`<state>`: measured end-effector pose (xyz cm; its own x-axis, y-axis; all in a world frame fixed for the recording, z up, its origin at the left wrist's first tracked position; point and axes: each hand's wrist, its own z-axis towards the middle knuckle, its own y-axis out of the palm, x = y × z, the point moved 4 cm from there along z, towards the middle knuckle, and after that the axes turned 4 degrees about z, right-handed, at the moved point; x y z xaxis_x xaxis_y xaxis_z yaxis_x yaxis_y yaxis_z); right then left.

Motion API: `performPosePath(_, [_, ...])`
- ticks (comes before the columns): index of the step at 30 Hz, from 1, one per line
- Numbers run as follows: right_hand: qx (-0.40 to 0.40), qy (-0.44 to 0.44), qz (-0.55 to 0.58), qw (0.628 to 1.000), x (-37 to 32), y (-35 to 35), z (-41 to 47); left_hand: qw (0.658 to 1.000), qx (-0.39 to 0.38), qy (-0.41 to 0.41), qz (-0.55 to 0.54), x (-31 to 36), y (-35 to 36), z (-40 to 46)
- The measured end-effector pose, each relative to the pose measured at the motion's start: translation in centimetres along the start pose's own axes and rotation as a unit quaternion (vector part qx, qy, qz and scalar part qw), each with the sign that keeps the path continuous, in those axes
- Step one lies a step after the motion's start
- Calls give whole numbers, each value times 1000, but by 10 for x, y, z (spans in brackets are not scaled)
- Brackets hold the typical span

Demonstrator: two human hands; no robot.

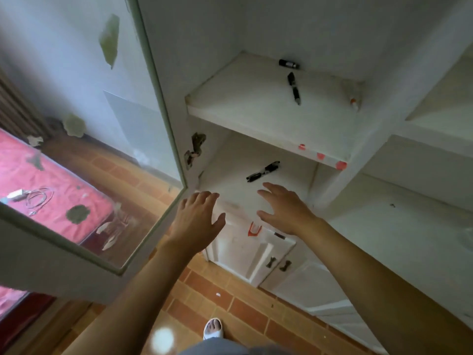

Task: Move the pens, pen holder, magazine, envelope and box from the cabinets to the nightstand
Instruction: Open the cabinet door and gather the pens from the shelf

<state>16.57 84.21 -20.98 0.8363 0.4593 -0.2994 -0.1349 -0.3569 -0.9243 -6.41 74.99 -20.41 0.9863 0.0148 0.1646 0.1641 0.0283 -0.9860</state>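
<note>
Head view: black pen [263,171] lies just beyond right hand [284,210] fingertips.

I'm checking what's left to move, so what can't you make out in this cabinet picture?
- Nightstand, magazine, envelope, box, pen holder: none appears in the head view.
- Small dark object at the upper shelf's back: too small to identify.
- Pens on the lower shelf: blurred, count unclear.
- Right compartments: cut off by the edge.
</note>
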Motion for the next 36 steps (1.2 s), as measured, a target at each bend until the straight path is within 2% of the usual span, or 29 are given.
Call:
performPosePath(4, [5, 36, -16, 999, 6, 0, 23, 999, -11, 29, -10, -9, 18, 35])
performPosePath(12, [8, 70, -23, 997, 23, 8, 59, 998, -48, 36, -35, -9, 51, 70])
performPosePath(19, [53, 56, -31, 997, 34, 14, 93, 997, -48, 46, -31, -20, 68, 80])
performPosePath(27, [21, 40, -24, 999, 39, 22, 117, 998, -50, 35, -28, -32, 81, 74])
performPosePath(36, [31, 30, -6, 999, 36, 30, 119, 998, -40, 30, -37, -31, 82, 70])
